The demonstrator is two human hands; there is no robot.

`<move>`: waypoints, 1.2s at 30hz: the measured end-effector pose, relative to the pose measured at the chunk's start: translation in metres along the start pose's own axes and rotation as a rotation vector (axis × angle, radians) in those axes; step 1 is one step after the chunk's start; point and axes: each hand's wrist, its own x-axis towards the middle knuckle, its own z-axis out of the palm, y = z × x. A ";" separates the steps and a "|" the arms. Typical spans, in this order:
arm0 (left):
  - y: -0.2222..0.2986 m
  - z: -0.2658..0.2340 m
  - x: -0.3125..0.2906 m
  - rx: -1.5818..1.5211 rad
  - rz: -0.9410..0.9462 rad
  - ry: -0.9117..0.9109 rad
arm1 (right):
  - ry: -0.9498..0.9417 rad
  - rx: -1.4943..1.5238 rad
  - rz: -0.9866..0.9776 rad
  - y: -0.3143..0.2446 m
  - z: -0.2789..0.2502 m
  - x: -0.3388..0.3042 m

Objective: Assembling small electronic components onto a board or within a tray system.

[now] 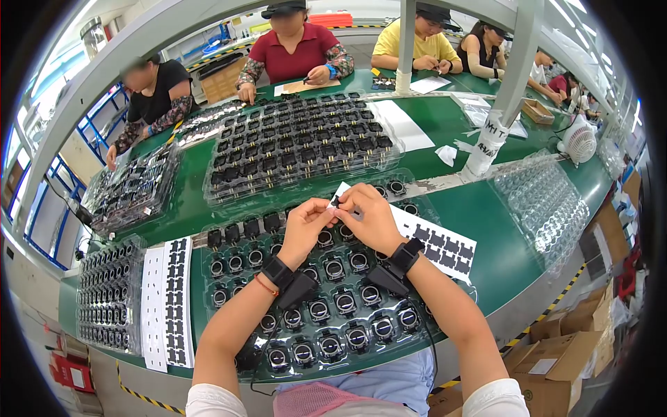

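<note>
In the middle, my left hand point(306, 228) and my right hand point(372, 217) meet above a clear tray, fingers pinched together. Between their fingertips is a small black piece point(336, 201), with a white paper edge point(342, 188) just behind it. Its exact shape is hidden by my fingers. A white sheet of black die-cut stickers point(445, 244) reaches out to the right from beneath my right hand. Under both forearms, the clear plastic tray point(316, 379) holds rows of black square parts with round, ringed centres point(345, 301).
Left of the tray lie two white sticker sheets point(154, 306) and a filled tray point(110, 295). Stacked trays of black parts point(299, 142) stand beyond. Clear trays point(542, 208) and a white fan point(579, 141) are at right. A metal post point(517, 69) rises ahead; co-workers sit across the table.
</note>
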 end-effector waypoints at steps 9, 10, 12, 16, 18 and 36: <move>0.000 0.001 -0.001 0.034 -0.026 0.021 | 0.014 0.042 -0.007 0.000 0.002 -0.001; -0.001 0.000 -0.001 0.034 -0.024 0.024 | 0.012 0.045 -0.007 -0.001 0.002 -0.001; -0.001 0.000 -0.001 0.032 -0.021 0.026 | -0.015 -0.003 0.003 -0.003 0.000 0.000; 0.000 0.002 -0.001 0.057 -0.048 0.033 | -0.023 -0.033 0.007 0.000 0.000 -0.001; 0.000 0.001 -0.001 0.050 -0.064 0.036 | -0.041 -0.094 -0.010 0.001 0.002 -0.002; 0.008 0.001 0.001 -0.050 -0.092 0.067 | 0.181 -0.070 0.332 0.005 0.000 -0.001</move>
